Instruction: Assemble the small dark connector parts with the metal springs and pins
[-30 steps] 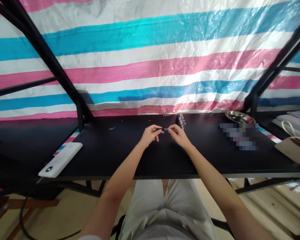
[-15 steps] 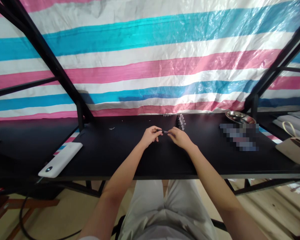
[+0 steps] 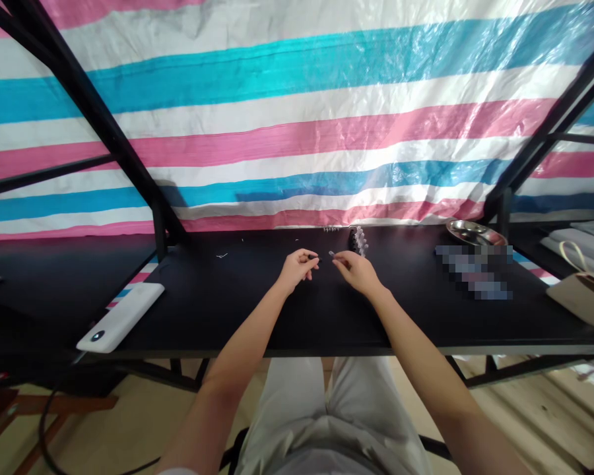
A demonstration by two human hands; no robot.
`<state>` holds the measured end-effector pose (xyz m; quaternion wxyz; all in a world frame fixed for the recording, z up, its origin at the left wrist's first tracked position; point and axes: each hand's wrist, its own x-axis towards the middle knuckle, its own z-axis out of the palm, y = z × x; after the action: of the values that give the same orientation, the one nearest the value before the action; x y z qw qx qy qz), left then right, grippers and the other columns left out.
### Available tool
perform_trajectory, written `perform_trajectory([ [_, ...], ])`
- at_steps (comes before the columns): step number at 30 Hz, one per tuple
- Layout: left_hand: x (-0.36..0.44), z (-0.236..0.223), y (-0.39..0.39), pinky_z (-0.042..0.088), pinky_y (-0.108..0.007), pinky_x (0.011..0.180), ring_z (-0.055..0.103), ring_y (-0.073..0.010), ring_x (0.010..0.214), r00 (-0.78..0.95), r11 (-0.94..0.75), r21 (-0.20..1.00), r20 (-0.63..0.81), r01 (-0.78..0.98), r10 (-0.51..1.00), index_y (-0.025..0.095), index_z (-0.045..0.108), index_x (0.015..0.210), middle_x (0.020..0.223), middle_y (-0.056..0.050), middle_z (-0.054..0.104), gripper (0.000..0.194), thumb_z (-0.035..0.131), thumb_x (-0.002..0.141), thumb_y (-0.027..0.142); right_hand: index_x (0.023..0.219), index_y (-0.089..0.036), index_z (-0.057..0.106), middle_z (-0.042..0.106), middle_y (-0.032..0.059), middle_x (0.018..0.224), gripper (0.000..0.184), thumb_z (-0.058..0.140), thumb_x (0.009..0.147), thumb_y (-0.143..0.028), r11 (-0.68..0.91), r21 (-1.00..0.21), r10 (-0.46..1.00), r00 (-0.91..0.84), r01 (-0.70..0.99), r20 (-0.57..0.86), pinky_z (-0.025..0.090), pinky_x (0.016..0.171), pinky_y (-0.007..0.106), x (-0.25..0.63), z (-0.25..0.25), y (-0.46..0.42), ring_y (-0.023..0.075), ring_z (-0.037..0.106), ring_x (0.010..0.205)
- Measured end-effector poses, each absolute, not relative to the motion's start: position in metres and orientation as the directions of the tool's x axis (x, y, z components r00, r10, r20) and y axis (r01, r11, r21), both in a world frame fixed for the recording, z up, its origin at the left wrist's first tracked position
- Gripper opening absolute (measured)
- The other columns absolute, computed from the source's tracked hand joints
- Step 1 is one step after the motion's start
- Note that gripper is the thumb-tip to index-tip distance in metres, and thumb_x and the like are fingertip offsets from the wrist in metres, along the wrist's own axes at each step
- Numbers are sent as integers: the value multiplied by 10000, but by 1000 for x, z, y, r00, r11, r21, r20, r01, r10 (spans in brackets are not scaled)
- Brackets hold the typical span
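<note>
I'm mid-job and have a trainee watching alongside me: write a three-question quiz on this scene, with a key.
1. True or false: the small dark part in the left hand is apart from the small greyish piece in the right hand.
2. Which lies left of both hands? A) metal dish B) white device C) beige bag
3. Fill in: the striped sheet behind the table is white, pink and ____.

Key: 1 true; 2 B; 3 blue.

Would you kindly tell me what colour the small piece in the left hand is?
The small piece in the left hand is black in the head view.
</note>
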<state>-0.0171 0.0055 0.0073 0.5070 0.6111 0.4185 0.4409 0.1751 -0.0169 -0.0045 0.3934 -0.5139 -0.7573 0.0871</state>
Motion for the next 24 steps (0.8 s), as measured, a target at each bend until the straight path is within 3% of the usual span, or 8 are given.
perform_trajectory([
  [4,-14,6,2,303,-152,333,496,-45,370,357,-110,990,71,90,931,114,575,903,681,-27,628,253,604,748,312,976,-168,590,593,24,689,294,464,843,-398,507,-734,844,-90,451,528,448,594,251,165,-4,-19,129,553,600],
  [8,-11,4,0,307,-151,332,499,-46,369,400,-106,990,61,91,915,115,577,901,691,-28,626,269,593,757,341,959,-165,575,560,4,640,298,453,845,-412,501,-799,861,-100,332,498,454,600,253,158,-3,-21,124,547,597],
  [20,-9,3,-1,302,-153,334,500,-49,374,396,-109,991,72,72,915,118,564,892,664,-14,604,277,594,758,359,882,-181,532,557,5,659,276,442,837,-438,436,-825,900,-165,360,404,440,593,258,154,-5,-22,125,523,595],
  [24,-8,6,-2,293,-156,327,504,-63,358,383,-67,997,51,28,923,131,529,911,631,-5,590,273,485,825,387,879,-181,525,525,-11,625,263,433,840,-424,433,-819,901,-169,376,399,425,578,249,154,-6,-21,118,499,571],
])
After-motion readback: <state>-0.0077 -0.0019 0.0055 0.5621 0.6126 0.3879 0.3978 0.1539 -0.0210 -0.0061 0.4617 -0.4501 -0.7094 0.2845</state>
